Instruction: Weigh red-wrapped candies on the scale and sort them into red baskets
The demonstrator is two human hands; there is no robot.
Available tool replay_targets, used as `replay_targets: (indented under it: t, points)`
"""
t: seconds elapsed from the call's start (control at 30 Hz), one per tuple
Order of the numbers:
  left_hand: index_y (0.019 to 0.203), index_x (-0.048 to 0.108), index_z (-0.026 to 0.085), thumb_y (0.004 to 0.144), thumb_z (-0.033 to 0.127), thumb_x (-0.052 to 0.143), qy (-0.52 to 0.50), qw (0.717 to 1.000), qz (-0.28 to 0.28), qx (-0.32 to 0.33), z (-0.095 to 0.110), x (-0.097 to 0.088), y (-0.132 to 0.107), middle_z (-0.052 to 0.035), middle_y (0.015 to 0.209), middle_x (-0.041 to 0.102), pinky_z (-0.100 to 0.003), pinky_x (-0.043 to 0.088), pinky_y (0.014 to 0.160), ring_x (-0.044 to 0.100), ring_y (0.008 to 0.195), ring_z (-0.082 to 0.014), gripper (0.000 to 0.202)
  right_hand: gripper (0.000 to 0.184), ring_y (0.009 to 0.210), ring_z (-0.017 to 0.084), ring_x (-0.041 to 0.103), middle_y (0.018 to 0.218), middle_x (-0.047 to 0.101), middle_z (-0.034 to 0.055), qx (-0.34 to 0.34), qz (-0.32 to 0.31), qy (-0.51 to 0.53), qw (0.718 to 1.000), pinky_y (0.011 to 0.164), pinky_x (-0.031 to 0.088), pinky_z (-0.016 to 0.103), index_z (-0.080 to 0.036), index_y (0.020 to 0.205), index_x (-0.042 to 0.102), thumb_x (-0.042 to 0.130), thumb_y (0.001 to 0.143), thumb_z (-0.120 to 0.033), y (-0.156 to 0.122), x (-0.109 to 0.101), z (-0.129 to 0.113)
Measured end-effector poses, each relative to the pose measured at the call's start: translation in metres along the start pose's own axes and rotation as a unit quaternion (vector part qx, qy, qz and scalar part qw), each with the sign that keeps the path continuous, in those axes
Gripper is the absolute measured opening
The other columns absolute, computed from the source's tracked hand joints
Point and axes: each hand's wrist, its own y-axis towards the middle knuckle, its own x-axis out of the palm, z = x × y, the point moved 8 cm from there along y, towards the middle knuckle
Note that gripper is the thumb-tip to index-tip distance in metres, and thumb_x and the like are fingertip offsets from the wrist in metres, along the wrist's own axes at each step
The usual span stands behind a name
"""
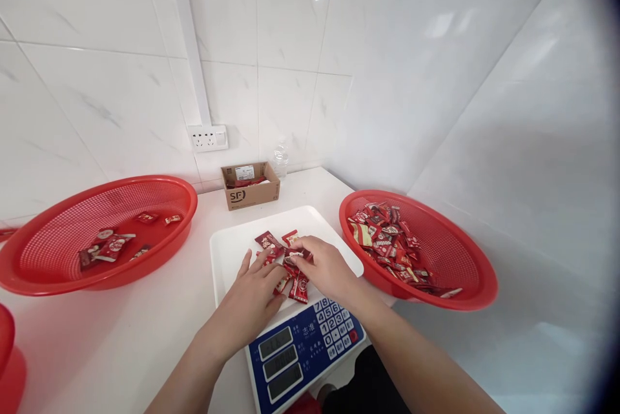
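Note:
A small pile of red wrapped candies (271, 243) lies on the white tray (232, 252) of a blue-faced electronic scale (303, 346). My left hand (252, 294) rests flat on the near side of the pile, fingers spread over the wrappers. Beside it, my right hand (325, 267) lies on the pile's right part, fingertips touching the candies. Neither hand visibly grips a candy.
A red mesh basket (460, 272) with many red candies stands to the right. A larger red basket (48, 252) on the left holds a few packets. A small cardboard box (250, 193) and a plastic bottle (279, 159) stand by the tiled wall, under a socket (208, 138).

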Motion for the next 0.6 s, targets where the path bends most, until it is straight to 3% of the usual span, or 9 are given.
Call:
replay_targets:
  t: [0.13,0.37,0.6]
  points:
    - [0.088,0.052,0.023,0.083,0.005,0.035,-0.005,1.000,0.016,0.011,0.001,-0.001,0.001,-0.0007,0.107,0.063,-0.053,0.019,0.110,0.033,0.131,-0.0200,0.025,0.015,0.085,0.017,0.059,0.096,0.066,0.0031,0.007,-0.019,-0.022,1.000,0.075,0.045,0.032,-0.021,0.093,0.060,0.053,0.081,-0.018,0.002,0.000,0.000]
    - [0.088,0.052,0.023,0.085,0.011,0.041,-0.006,1.000,0.023,0.013,-0.002,0.002,0.003,-0.0019,0.104,0.064,-0.055,0.023,0.107,0.042,0.124,-0.0220,0.017,0.015,0.083,0.017,0.059,0.096,0.065,0.0031,0.019,-0.037,-0.053,0.998,0.073,0.044,0.030,-0.022,0.094,0.059,0.051,0.081,-0.019,0.002,0.000,0.001]
    - [0.093,0.052,0.022,0.088,0.013,0.036,-0.032,0.996,0.079,0.006,-0.003,-0.019,0.001,-0.0029,0.101,0.063,-0.051,0.026,0.106,0.055,0.104,-0.0183,0.019,0.011,0.080,0.015,0.058,0.091,0.065,0.0015,0.015,-0.007,-0.033,0.999,0.072,0.043,0.028,-0.022,0.088,0.059,0.050,0.082,-0.023,0.000,-0.016,-0.001]
